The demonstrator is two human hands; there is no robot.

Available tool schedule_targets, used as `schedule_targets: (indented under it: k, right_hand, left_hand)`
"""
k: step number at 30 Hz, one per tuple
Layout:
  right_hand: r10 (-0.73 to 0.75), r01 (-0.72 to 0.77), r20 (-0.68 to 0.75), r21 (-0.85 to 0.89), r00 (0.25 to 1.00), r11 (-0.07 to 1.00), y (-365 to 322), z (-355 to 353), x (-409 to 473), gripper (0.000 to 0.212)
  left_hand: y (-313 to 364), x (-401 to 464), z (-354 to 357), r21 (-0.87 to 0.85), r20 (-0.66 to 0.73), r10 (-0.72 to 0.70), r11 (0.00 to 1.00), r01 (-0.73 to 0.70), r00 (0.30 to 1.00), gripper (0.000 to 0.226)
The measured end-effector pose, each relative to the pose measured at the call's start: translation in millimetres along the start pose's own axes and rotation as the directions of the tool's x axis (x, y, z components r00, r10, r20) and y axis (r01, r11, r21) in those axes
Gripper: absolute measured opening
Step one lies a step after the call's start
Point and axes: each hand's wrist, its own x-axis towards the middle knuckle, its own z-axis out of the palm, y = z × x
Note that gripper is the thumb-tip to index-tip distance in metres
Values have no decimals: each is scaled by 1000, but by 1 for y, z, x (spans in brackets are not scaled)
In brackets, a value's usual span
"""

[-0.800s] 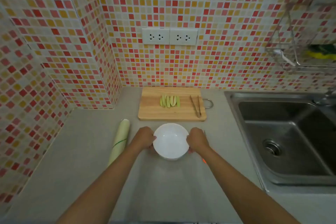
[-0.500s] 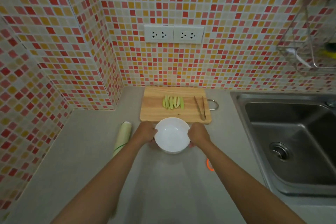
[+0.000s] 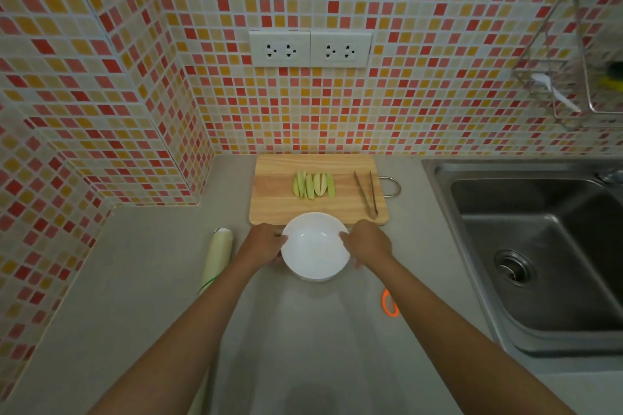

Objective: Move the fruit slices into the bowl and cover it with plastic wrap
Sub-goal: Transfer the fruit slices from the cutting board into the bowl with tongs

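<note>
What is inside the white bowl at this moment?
Nothing shows inside the white bowl; its inner surface looks bare. The fruit slices lie on the cutting board. Both hands cover small parts of the rim.

Both hands, left hand (image 3: 264,246) and right hand (image 3: 369,244), slid the white bowl (image 3: 315,246) forward across the bench (image 3: 141,296) until its far rim met the cutting board (image 3: 318,192) edge; an orange ring (image 3: 390,302) got uncovered beside the right forearm

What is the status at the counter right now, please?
Left hand and right hand grip the empty white bowl. Fruit slices on cutting board, tongs beside. Nothing in the way.
</note>
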Motion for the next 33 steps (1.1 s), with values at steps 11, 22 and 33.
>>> schedule_targets:
  k: [11, 22, 33]
  right_hand:
    - [-20, -71, -324, -268, 946, 961, 0, -27, 77, 43]
    - [49, -109, -287, -198, 957, 974, -13, -17, 95, 26]
    - [-109, 108, -164, -15, 980, 994, -26, -22, 77, 39]
  left_hand:
    - [-4, -11, 2, -136, -76, 8, 991, -18, 997, 27]
    - [-1, -5, 5, -119, -97, 13, 993, -25, 995, 28]
    - [1, -7, 0, -142, -99, 34, 989, -48, 995, 31]
